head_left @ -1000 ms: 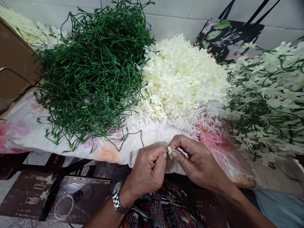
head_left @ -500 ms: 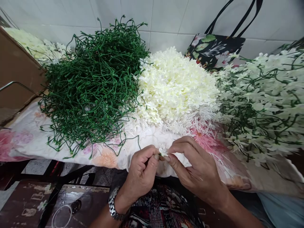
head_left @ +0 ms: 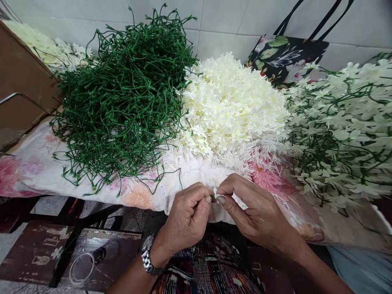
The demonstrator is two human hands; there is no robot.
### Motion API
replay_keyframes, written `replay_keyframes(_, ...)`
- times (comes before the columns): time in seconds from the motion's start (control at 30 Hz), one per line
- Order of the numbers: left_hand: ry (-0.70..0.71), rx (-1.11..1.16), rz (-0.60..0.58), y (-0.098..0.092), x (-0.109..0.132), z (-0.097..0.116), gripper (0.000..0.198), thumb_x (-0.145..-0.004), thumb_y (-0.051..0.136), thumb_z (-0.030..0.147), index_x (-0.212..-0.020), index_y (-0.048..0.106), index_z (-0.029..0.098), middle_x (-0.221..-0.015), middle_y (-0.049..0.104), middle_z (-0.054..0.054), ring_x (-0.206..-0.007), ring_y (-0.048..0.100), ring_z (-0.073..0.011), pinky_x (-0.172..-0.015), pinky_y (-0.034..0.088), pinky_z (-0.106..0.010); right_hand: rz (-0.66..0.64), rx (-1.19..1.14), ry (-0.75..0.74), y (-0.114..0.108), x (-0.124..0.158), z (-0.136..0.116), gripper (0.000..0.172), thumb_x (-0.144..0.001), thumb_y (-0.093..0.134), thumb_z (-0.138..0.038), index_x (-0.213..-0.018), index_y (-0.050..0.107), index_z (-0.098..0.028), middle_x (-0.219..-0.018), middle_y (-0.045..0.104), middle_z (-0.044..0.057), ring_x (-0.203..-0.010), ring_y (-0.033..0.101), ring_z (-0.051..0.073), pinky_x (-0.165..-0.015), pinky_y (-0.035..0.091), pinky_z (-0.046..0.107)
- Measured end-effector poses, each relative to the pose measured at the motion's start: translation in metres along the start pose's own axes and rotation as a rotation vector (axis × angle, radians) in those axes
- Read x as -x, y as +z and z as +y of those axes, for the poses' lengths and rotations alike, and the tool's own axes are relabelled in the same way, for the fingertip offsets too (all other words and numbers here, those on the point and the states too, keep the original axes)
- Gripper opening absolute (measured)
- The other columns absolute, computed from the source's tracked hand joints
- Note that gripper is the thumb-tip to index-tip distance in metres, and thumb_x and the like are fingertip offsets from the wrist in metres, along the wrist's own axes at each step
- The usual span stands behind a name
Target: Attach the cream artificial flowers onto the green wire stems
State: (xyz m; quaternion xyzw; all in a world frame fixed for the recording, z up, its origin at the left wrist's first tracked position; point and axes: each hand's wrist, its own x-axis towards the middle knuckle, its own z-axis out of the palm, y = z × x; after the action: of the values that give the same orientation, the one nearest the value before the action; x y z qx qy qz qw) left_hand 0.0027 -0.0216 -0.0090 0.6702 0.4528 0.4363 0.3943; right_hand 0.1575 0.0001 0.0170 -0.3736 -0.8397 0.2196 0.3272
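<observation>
Now both hands [head_left: 188,212] [head_left: 255,208] pinch a white flower [head_left: 215,191], less visible than before.

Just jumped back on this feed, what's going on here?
A person's left hand pinches a green stem, mostly hidden by the fingers, while the right hand holds a small white flower against it. Beyond them on the floral cloth lie a tangled pile of green stems and a heap of cream blossoms, with flowered stems to the right.
</observation>
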Motion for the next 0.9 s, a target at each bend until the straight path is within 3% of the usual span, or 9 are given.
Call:
replay_keyframes(0.33, 0.020, 0.035, -0.032, -0.001, -0.001, 0.000, 0.026, -0.083, 0.038, 0.010, -0.059, 0.034, 0.019, -0.057, 0.034, 0.004, -0.054, 0.035, -0.0092, -0.051, 0.028, -0.022, -0.117, 0.097, -0.092, -0.008, -0.005, 0.004, 0.015, -0.085, 0.042, -0.010, -0.076, 0.051, -0.017, -0.068, 0.052, 0.003, -0.064, 0.048, 0.013, -0.055, 0.040, 0.025)
replay_keyframes(0.67, 0.022, 0.029, -0.027, -0.001, 0.000, -0.001, 0.025, -0.078, 0.038, 0.005, -0.058, 0.034, 0.018, -0.056, 0.033, 0.005, -0.052, 0.034, -0.0087, -0.049, 0.027, -0.022, -0.195, 0.197, -0.171, -0.011, -0.010, 0.006, 0.020, -0.084, 0.039, -0.006, -0.073, 0.053, -0.015, -0.069, 0.054, 0.005, -0.069, 0.048, 0.015, -0.060, 0.041, 0.028)
replay_keyframes(0.9, 0.029, -0.047, 0.039, 0.003, -0.001, -0.004, 0.024, -0.077, 0.038, 0.005, -0.058, 0.034, 0.019, -0.054, 0.035, 0.005, -0.051, 0.035, -0.0084, -0.048, 0.028, -0.021, -0.123, 0.152, -0.169, -0.004, -0.010, 0.009, 0.018, -0.083, 0.040, -0.004, -0.074, 0.052, -0.014, -0.067, 0.052, 0.005, -0.065, 0.047, 0.014, -0.056, 0.040, 0.026)
